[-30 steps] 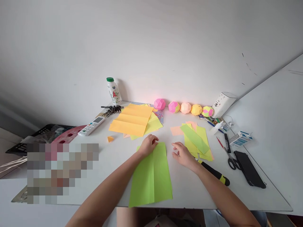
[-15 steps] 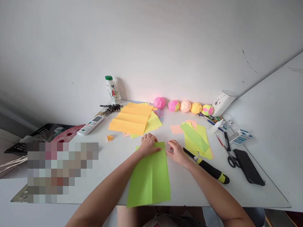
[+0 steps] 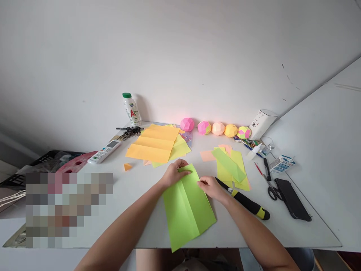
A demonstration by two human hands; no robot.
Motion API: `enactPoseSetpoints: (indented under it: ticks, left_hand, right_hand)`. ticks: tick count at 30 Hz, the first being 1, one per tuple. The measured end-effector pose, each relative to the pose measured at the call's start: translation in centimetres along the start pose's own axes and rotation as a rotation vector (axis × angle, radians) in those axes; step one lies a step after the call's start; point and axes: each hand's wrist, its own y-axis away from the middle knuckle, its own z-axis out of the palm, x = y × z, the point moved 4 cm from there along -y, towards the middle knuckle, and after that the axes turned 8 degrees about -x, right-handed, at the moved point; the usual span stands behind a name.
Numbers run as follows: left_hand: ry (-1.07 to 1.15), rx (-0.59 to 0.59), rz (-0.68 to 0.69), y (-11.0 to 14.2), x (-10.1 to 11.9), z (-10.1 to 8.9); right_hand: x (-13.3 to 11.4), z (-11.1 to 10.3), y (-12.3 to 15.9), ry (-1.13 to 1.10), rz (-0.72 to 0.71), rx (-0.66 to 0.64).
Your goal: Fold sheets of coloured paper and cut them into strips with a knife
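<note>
A green sheet of paper (image 3: 188,210) with a lengthwise crease lies slanted in front of me, its lower corner past the table's front edge. My left hand (image 3: 176,174) grips the sheet's upper left end, thumb lying over the paper and fingers curled at its far edge. At the right edge, my right hand (image 3: 210,187) is closed on the paper between thumb and fingers. Just beyond the right hand lies a black and yellow utility knife (image 3: 248,203), blade pointing toward the hand.
Creased orange paper (image 3: 155,141) lies at the back left, and cut strips (image 3: 229,163) at the right. Several faceted paper balls (image 3: 218,128) line the wall. Scissors (image 3: 273,192), a phone (image 3: 291,199), a remote (image 3: 104,151) and a bottle (image 3: 131,110) stand or lie around.
The green sheet has turned, its near end swinging to the right. My right hand has closed on its right edge, and my left hand has moved from lying flat on it to gripping its end.
</note>
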Motion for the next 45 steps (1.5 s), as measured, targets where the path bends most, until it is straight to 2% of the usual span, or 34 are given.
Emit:
enactPoseSetpoints:
  ticks: [3, 6, 10, 15, 18, 24, 27, 29, 32, 34, 35, 36, 37, 39, 42, 45]
  left_hand:
    - [0.008, 0.078, -0.001, 0.0, -0.1, -0.7]
    - [-0.005, 0.105, -0.033, -0.2, -0.7, -1.3]
    - [0.163, -0.015, -0.107, -0.3, -1.5, -1.4]
    - [0.337, -0.134, -0.132, -0.1, -1.1, -1.3]
    - [0.417, -0.157, -0.110, 0.0, -0.9, -1.4]
    - [0.532, -0.221, -0.052, 0.0, -0.9, -1.5]
    - [0.559, -0.236, -0.045, 0.1, -0.7, -1.5]
    - [0.569, -0.236, -0.039, 0.2, -0.4, -1.4]
    - [0.579, -0.212, -0.019, 0.3, 0.2, -1.5]
    - [0.577, -0.180, -0.001, 0.4, 0.6, -1.7]
    - [0.572, -0.159, 0.004, 0.5, 0.8, -1.8]
    - [0.568, -0.138, 0.007, 0.5, 1.0, -1.9]
    - [0.563, -0.116, 0.009, 0.6, 1.2, -2.0]
    - [0.541, -0.079, 0.020, 0.7, 1.5, -2.2]
    - [0.410, -0.035, 0.047, 0.9, 1.6, -2.6]
    - [0.124, 0.038, 0.100, 0.7, 1.5, -3.0]
  right_hand:
    - [-0.2, -0.7, 0.2, -0.063, 0.009, 0.017]
    - [-0.4, -1.7, 0.5, -0.118, 0.012, 0.095]
    - [-0.1, -3.2, 0.6, -0.158, 0.022, 0.201]
    - [0.6, -5.2, 0.8, -0.144, 0.031, 0.308]
    - [1.5, -7.7, 1.1, -0.110, 0.058, 0.428]
    - [4.8, -14.3, 2.6, 0.011, 0.184, 0.643]
    - [4.6, -15.9, 3.5, 0.111, 0.214, 0.726]
    - [3.2, -15.5, 3.8, 0.171, 0.182, 0.764]
    - [-0.3, -12.0, 4.0, 0.209, 0.061, 0.693]
    - [-2.7, -8.3, 4.1, 0.193, -0.033, 0.518]
    - [-3.8, -6.2, 4.2, 0.167, -0.084, 0.381]
    - [-4.7, -3.9, 4.2, 0.095, -0.140, 0.162]
    - [-5.3, -2.1, 4.4, 0.033, -0.159, 0.023]
    - [-6.0, 0.2, 4.9, -0.085, -0.155, -0.139]
    - [-5.4, 1.3, 4.8, -0.272, -0.073, -0.188]
    - [-4.0, 1.4, 4.1, -0.384, 0.003, -0.167]
